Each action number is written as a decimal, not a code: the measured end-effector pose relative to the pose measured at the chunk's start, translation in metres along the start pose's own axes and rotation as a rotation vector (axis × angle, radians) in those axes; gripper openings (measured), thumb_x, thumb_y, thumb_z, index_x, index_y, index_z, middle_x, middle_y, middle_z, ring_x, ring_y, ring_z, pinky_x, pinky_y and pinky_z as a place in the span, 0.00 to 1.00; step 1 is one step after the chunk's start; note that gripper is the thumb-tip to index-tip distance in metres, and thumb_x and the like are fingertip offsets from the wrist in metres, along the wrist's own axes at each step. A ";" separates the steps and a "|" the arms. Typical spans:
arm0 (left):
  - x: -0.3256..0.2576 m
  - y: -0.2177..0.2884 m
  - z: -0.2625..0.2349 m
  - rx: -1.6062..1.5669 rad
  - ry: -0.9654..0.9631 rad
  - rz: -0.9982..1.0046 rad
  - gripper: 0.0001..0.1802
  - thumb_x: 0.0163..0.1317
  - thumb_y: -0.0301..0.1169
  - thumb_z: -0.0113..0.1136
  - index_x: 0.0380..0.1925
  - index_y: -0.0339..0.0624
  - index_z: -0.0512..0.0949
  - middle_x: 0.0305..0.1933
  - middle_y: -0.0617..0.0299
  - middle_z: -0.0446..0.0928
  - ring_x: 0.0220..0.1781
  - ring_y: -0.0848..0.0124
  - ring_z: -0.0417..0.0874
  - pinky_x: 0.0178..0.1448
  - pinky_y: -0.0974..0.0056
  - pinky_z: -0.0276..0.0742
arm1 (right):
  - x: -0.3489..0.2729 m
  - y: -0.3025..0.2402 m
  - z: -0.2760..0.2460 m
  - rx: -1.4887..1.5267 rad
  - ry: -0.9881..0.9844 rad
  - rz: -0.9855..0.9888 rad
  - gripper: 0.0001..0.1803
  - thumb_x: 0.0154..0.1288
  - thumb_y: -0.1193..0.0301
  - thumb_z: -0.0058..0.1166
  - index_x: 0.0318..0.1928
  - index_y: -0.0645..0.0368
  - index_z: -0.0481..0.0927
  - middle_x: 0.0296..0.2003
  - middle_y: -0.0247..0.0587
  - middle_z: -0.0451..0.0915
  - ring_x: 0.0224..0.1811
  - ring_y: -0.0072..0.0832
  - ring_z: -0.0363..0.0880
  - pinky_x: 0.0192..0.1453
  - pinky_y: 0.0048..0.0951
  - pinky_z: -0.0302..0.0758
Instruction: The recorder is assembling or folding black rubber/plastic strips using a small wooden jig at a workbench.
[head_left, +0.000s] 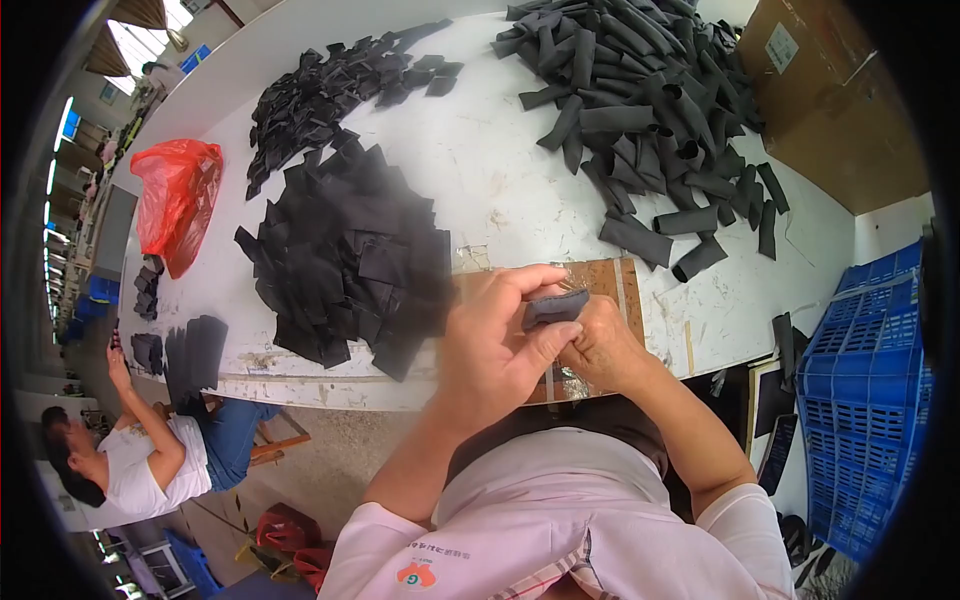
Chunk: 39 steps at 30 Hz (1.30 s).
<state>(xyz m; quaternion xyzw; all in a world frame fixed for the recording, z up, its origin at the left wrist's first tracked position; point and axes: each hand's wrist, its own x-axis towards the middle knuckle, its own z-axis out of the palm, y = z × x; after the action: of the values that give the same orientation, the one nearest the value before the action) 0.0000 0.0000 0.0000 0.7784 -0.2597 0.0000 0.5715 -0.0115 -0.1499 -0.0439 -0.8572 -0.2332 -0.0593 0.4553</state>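
A short black fabric tube [555, 309] is held up between my two hands, over the front edge of the white table [490, 190]. My left hand [495, 345] grips it from the left, thumb along its near side and fingers behind. Closed around its right end is my right hand [607, 347], whose fingertips are partly hidden. Beneath both hands lies a brown board [605, 278] with tape on it. Close by on the left is a heap of flat black fabric pieces [350, 255]. Farther off to the right, many similar black tubes [635, 110] are piled up.
Smaller black pieces [330, 90] spread across the table's far left, near a red plastic bag [178, 195]. A cardboard box [820, 95] stands at the far right, above a blue plastic crate [865, 400]. Another person [150, 455] sits at the left end.
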 end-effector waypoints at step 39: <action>-0.022 -0.135 -0.085 0.831 0.746 -0.204 0.07 0.47 0.25 0.57 0.29 0.36 0.75 0.32 0.53 0.73 0.36 0.56 0.74 0.39 0.58 0.70 | -0.012 -0.024 -0.017 0.545 0.149 0.597 0.15 0.64 0.63 0.45 0.34 0.63 0.75 0.16 0.29 0.69 0.17 0.14 0.64 0.23 0.15 0.61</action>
<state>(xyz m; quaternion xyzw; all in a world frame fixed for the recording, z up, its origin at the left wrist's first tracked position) 0.0605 0.1131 -0.0974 0.9064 0.0580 0.3218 0.2674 -0.0310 -0.1564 -0.0199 -0.7286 0.0523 0.0776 0.6785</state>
